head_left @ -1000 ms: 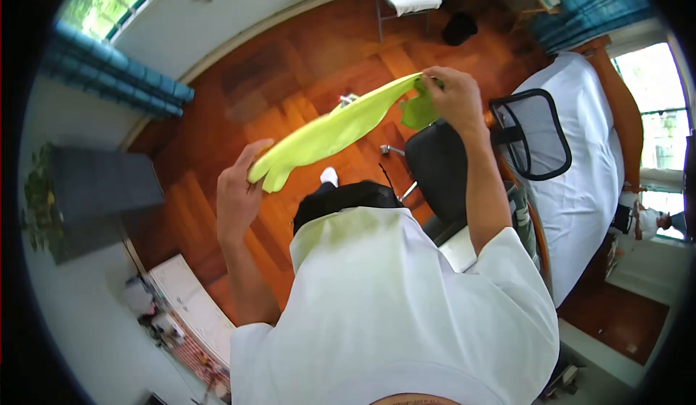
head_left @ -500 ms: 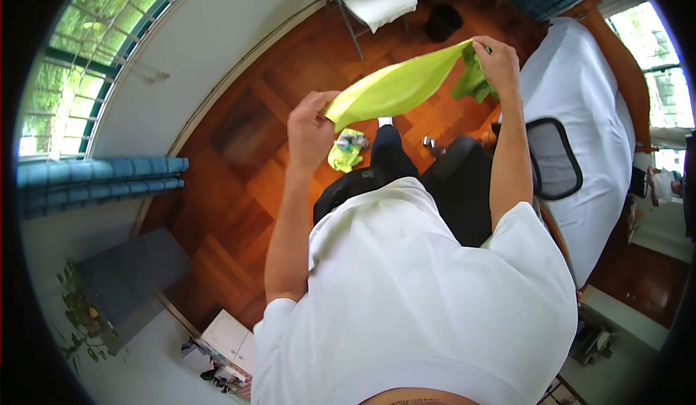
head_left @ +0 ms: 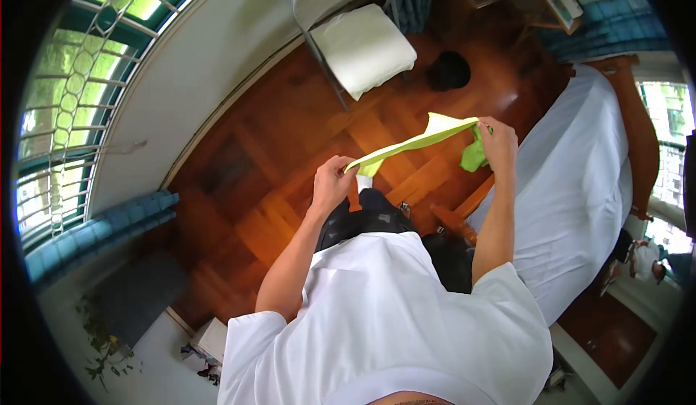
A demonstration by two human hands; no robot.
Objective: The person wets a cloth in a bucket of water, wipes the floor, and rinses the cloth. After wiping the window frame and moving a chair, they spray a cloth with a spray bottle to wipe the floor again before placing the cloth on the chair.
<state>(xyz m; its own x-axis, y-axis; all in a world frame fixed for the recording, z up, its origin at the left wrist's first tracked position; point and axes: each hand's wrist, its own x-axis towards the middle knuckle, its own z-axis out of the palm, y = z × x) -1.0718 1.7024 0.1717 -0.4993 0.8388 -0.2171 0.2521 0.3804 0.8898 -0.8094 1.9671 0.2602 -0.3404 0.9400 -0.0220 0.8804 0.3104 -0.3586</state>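
Note:
A yellow-green cloth [head_left: 417, 142] is stretched between my two hands above the wooden floor. My left hand [head_left: 334, 182] pinches its left end between thumb and fingers. At the other end, my right hand [head_left: 497, 144] grips the cloth, and a bunched, darker green part [head_left: 473, 153] hangs beside that hand. The middle of the cloth looks narrow and nearly edge-on, with one corner sticking up near the right. Below it shows a white-covered foot [head_left: 364, 183].
A folding chair with a white cushion [head_left: 362, 48] stands ahead, beside a black bin [head_left: 449, 70]. A bed with a pale sheet [head_left: 573, 180] lies on the right. Barred windows and a blue curtain [head_left: 109, 230] are at the left.
Both hands have moved lower in view with the cloth, which has turned more edge-on. The crumpled yellow-green item on the floor and the dark mesh panel by the bed no longer show.

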